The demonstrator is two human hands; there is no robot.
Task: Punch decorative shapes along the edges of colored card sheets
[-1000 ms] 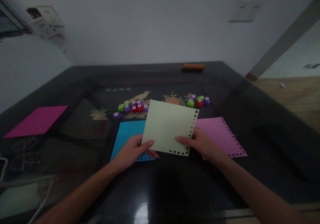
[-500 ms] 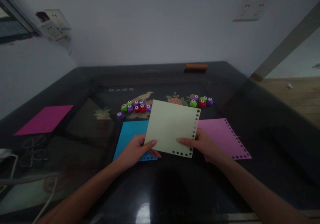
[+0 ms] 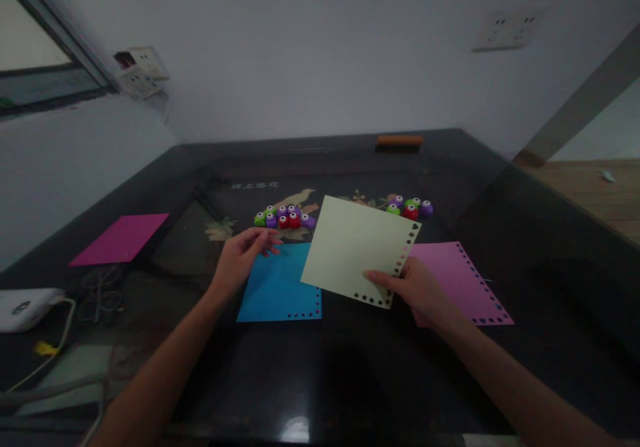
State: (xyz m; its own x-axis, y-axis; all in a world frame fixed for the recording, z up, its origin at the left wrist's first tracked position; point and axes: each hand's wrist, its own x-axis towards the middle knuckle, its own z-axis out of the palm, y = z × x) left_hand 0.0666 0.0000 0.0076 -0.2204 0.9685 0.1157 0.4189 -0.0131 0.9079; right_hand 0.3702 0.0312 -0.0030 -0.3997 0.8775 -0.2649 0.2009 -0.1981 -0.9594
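Observation:
My right hand (image 3: 415,287) pinches a pale yellow-green sheet of paper (image 3: 357,247) by its lower right edge, thumb on top. Small flower-like and other shapes are punched along that sheet's right and lower edges. The sheet is tilted above the table. My left hand (image 3: 247,254) is open, fingers stretched and slightly apart, just over the upper left of a blue sheet (image 3: 277,294) with punched holes. It is close to a row of small craft punches (image 3: 283,222) in green, purple and red. A pink sheet (image 3: 450,274) with punched edges lies partly behind my right hand.
A second cluster of craft punches (image 3: 411,211) sits at the right. A magenta sheet (image 3: 120,239) lies far left, near a coiled cable (image 3: 100,297) and a white power strip (image 3: 30,309). A brown stick-like object (image 3: 400,140) rests by the wall on the dark table (image 3: 300,367).
My left hand has let go of the pale sheet and moved up and left towards the punches. One separate purple punch is now out of sight around that hand. The view has shifted slightly.

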